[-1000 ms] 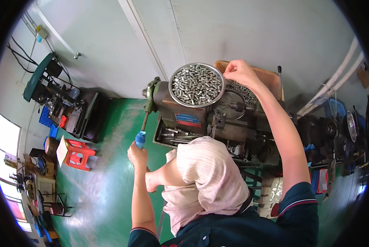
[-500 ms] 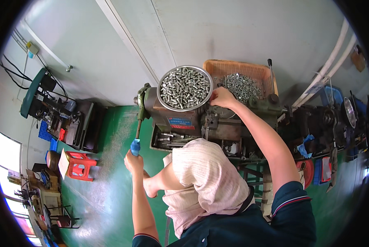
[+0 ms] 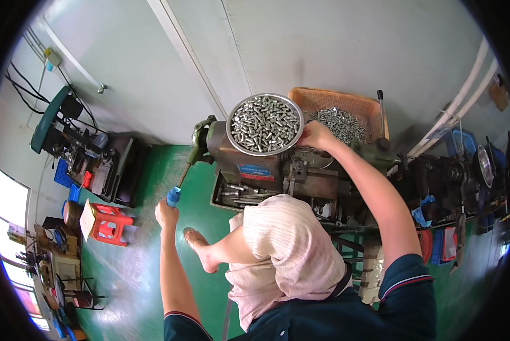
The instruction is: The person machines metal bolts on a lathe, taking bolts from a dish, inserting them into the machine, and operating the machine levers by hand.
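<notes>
My left hand [image 3: 166, 214] is wrapped round the blue-covered grip of a metal lever [image 3: 183, 175], which slants down to the left from the end of a green lathe-like machine [image 3: 216, 141]. On top of that machine stands a round steel bowl [image 3: 230, 130] heaped with short metal fittings [image 3: 264, 124]. My right hand [image 3: 316, 136] is at the bowl's right side, fingers bent in and closed; their tips and anything between them are hidden behind the hand. Beyond it, an orange plastic basket [image 3: 309, 98] holds more small metal parts [image 3: 340, 123].
A tray of metal tools [image 3: 238, 194] lies at the machine's front left. Another machine [image 3: 67, 128] stands at far left, near a red stool [image 3: 111, 223]. A black-knobbed lever [image 3: 380, 111] rises beside the basket. More machinery [image 3: 442, 179] fills the right.
My left hand has swung the lever outward to the left and slightly up. The right hand stays by the bowl. My foot has moved left, and the whole view has shifted slightly.
</notes>
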### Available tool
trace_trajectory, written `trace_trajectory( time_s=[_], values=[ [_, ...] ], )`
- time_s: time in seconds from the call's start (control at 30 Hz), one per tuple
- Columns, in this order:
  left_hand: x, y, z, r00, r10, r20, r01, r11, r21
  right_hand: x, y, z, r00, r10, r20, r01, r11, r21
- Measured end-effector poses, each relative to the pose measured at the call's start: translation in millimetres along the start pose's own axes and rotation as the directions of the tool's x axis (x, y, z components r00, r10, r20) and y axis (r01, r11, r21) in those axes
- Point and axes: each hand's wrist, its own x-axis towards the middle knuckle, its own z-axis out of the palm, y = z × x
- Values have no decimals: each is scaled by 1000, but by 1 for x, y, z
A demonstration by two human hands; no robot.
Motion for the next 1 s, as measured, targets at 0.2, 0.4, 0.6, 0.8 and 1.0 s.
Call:
trace_trajectory(
  time_s=[0.2, 0.4, 0.6, 0.8, 1.0],
  values=[
    [-1, 2, 0, 1000, 1, -17, -1, 999, -36, -10, 16, -95, 923, 216, -319, -376, 687, -622],
    [0, 3, 2, 1000, 14, 14, -14, 1000, -15, -93, 109, -169, 824, 190, -533, -542, 537, -647],
    [0, -1, 1, 1000, 5, 2, -5, 1000, -10, -203, 124, -161, 718, -27, -696, -587, 514, -625],
    [1, 2, -2, 1000, 29, 3, -29, 999, -28, -231, 90, -162, 755, 179, -631, -622, 499, -603],
    [0, 2, -1, 999, 50, -3, -50, 998, -22, -235, 92, -159, 775, 83, -627, -570, 519, -637]
  ],
)
